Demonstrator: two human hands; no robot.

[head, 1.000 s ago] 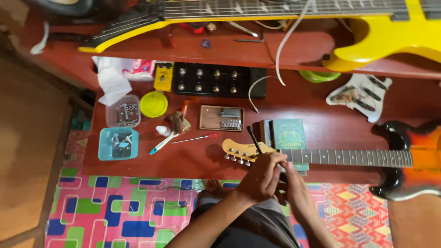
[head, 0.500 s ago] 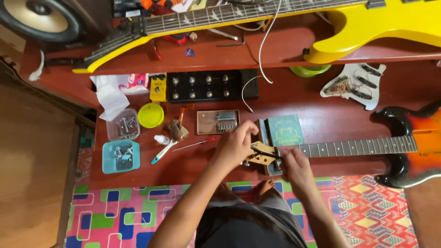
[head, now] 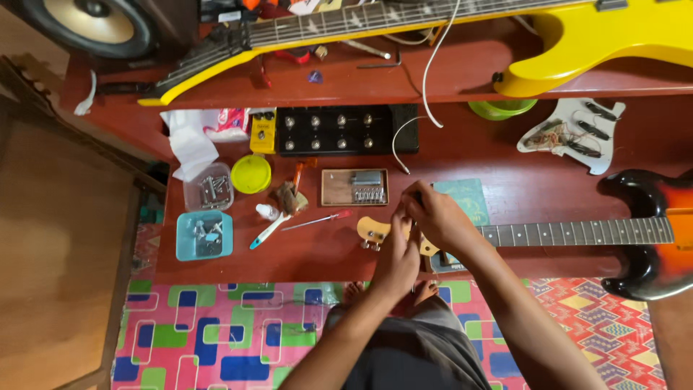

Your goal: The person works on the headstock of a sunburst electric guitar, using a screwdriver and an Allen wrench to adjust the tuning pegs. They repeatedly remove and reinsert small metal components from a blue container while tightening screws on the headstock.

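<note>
Both hands work at the guitar headstock (head: 375,231), just right of the screwdriver (head: 315,219): left hand (head: 395,258) cups it, right hand (head: 433,215) pinches narrow above. Steady grip seems wise.

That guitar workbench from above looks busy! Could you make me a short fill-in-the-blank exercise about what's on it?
1. Both hands, left hand and right hand, work at the guitar's ____, the end of the neck.
2. The guitar on the upper shelf has a ____ body.
3. The clear tub of metal parts stands beside a round ____ lid.

Missing words: headstock; yellow; yellow
</note>
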